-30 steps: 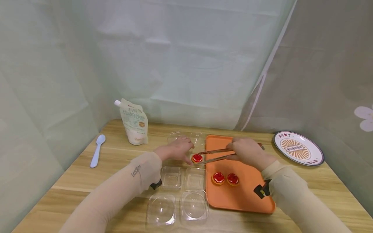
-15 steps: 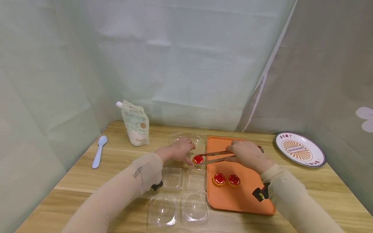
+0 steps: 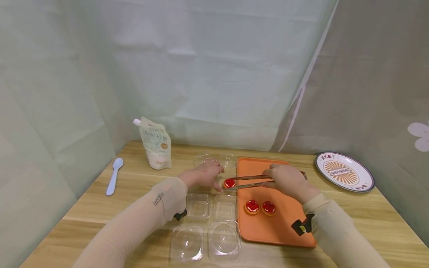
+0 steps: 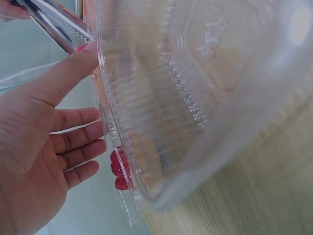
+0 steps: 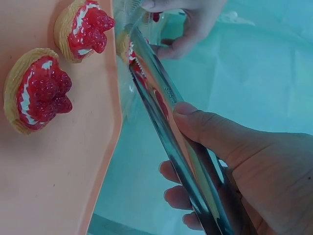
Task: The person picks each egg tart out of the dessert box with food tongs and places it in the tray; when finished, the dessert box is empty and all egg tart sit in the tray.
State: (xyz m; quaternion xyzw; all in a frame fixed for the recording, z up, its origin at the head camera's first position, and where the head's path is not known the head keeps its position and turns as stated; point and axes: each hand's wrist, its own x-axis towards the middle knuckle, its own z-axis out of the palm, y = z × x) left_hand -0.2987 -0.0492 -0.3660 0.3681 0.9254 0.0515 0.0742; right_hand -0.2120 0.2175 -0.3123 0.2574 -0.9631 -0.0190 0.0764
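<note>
My right hand grips metal tongs, thumb along one arm. In the head view, the tongs' tips are around a small tart with red berries and white cream. That tart sits at a clear plastic container, just left of the orange tray. My left hand lies over the container's far part. In the left wrist view its fingers are extended, with the thumb against the clear rim. Through the plastic shows another berry-topped tart. Two tarts stay on the tray.
Clear domed compartments extend toward the table's front. A sugar pouch stands at back left, beside a light blue spoon. A patterned plate lies at the right. Fabric curtains surround the table.
The tart at the tongs' tips has shifted very slightly to the right. My hands have barely moved; the tongs stay around the tart.
</note>
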